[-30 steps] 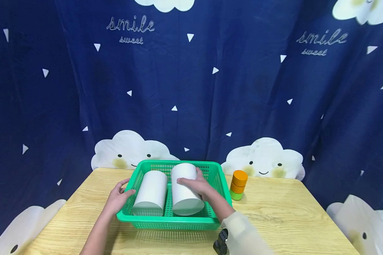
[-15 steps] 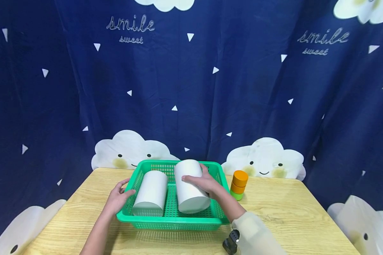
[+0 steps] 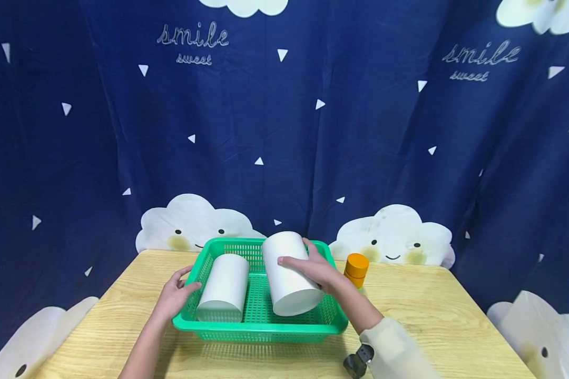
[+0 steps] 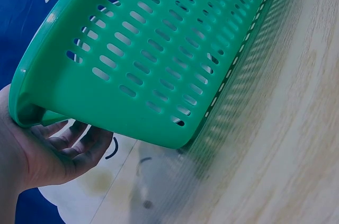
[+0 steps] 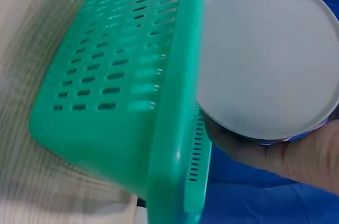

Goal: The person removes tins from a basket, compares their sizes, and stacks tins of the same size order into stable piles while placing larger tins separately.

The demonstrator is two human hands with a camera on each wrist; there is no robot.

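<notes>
My right hand grips a white cylinder, raised and tilted over the right half of a green plastic basket. In the right wrist view, the flat round end of the cylinder faces the camera beside the basket's rim, with fingers curled underneath it. A second white cylinder lies on its side in the basket's left half. My left hand holds the basket's left rim. In the left wrist view, its fingers bend below the rim and the thumb is hidden.
Right of the basket stands an orange-topped stack or container, its green base mostly hidden by the right arm. A wooden table carries everything. Behind it hangs a dark blue curtain with clouds. A black device is on the right wrist.
My right hand has lifted the white cylinder from the basket's right half and moved it rightward, tilting it more. The left hand, the basket and the other cylinder stay in place.
</notes>
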